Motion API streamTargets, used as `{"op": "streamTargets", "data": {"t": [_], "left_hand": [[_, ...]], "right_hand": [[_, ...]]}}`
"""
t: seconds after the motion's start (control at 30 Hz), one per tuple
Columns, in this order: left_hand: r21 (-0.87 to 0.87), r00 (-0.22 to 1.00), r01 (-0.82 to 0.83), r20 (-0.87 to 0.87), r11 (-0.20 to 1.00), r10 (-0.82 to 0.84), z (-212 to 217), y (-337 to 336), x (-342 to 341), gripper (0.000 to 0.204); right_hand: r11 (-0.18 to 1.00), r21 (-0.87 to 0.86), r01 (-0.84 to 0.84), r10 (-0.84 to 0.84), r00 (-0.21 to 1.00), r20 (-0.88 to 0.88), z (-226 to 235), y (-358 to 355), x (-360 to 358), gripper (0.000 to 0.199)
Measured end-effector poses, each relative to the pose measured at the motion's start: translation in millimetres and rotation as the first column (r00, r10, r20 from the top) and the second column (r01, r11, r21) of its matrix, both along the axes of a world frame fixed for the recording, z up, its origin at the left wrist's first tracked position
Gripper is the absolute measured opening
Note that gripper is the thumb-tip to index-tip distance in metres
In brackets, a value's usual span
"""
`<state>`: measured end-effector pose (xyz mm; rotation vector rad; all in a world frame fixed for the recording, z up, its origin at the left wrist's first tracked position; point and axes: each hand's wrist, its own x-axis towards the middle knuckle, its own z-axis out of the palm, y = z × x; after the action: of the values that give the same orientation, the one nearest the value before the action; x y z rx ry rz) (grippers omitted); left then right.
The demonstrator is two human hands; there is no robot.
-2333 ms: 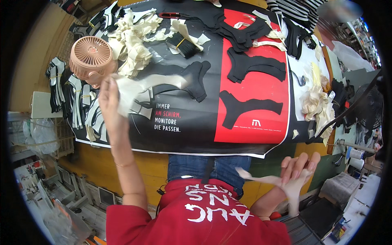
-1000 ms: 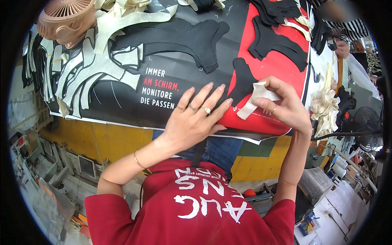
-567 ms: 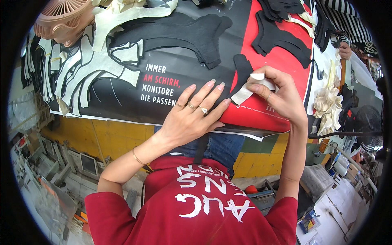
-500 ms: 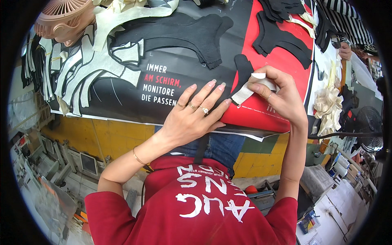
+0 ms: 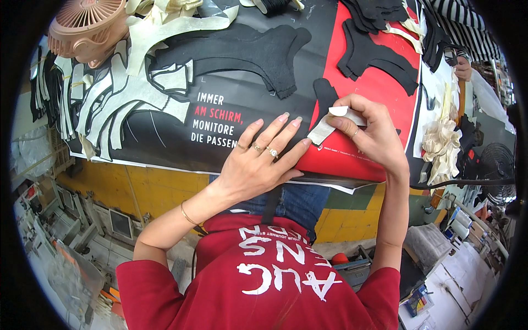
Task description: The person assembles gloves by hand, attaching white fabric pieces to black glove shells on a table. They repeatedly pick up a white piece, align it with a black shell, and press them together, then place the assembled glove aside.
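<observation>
My right hand (image 5: 373,129) pinches a pale strip (image 5: 320,132) between thumb and fingers, its upper end curled over. The strip's lower end rests on the red part of a printed sheet (image 5: 341,165). A black fabric strip (image 5: 325,92) lies just behind it; whether the two are joined I cannot tell. My left hand (image 5: 256,154) lies flat, palm down, fingers spread, on the sheet's black part. Its index fingertip is at the pale strip's lower end. Behind my left hand lie large curved black fabric pieces (image 5: 242,52).
White-faced cut pieces (image 5: 129,91) lie in a pile on the left, near a pink fan (image 5: 88,27). More black pieces (image 5: 377,58) lie back right, cream scraps (image 5: 441,146) at the right edge. Another person's hand (image 5: 462,69) shows far right.
My right hand has shifted slightly left and down with the pale strip. The left hand stays flat in nearly the same place.
</observation>
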<state>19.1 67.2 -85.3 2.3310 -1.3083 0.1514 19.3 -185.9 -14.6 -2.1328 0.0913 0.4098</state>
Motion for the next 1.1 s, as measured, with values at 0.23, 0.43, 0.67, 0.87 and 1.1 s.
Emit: {"op": "streamTargets", "data": {"t": [0.23, 0.43, 0.67, 0.87, 1.1], "left_hand": [[0.032, 0.999, -0.035, 0.0, 0.999, 0.035, 0, -6, -5, 0.067], [0.067, 0.998, -0.038, 0.052, 0.997, 0.035, 1, -6, -3, 0.062], [0.061, 0.999, -0.035, 0.034, 0.998, 0.033, 3, -7, -3, 0.063], [0.057, 0.999, -0.024, 0.023, 0.998, 0.023, 4, -6, -1, 0.063], [-0.004, 0.99, -0.004, -0.14, 1.0, 0.003, 22, -12, 7, 0.067]], "right_hand": [[0.998, -0.053, -0.031, 0.035, 0.996, 0.085, -3, 1, -3, 0.021], [0.983, -0.186, -0.009, 0.049, 0.976, 0.214, -1, 1, -6, 0.025], [0.976, -0.195, 0.1, -0.058, 0.976, 0.209, -5, 3, -6, 0.035], [0.985, -0.112, 0.131, -0.108, 0.975, 0.195, -7, 4, -8, 0.049], [0.978, -0.146, 0.152, -0.12, 0.971, 0.206, -9, 7, -8, 0.051]]}}
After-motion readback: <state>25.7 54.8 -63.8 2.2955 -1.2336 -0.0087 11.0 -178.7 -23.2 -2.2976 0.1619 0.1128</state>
